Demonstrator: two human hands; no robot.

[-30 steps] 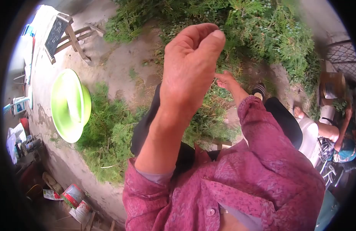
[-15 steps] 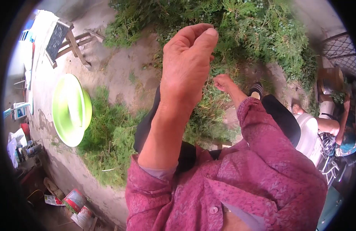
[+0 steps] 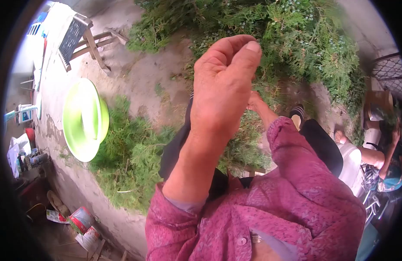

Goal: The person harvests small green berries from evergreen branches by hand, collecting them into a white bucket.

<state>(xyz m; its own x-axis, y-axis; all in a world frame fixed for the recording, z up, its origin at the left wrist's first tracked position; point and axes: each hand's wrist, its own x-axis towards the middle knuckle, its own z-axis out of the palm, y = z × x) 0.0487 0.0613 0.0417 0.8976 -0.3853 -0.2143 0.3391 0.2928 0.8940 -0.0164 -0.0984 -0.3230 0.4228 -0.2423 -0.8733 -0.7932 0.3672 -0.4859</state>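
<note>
Large in the middle of the view is my left hand (image 3: 225, 82), raised, with its fingers curled in and the thumb pressed on the forefinger. Whatever it pinches, if anything, is hidden. Lower and behind it my right hand (image 3: 255, 102) shows only in part, closed, its fingertips covered by the left hand. Beyond both hands lies a big heap of green conifer branches (image 3: 314, 52) with small bluish berries. More cut sprigs (image 3: 242, 148) lie between my legs, below the right hand.
A lime-green basin (image 3: 103, 119) stands tilted at left, beside a second pile of sprigs (image 3: 131, 161). Behind it is a wooden folding stool (image 3: 90, 41). Buckets (image 3: 81, 219) sit at lower left. At right another person's arm (image 3: 392, 143) and leg show near a white seat (image 3: 349, 163).
My right hand has moved left, in behind my left hand. The left hand keeps its pinch and sits slightly lower and further right. The whole view has shifted a little.
</note>
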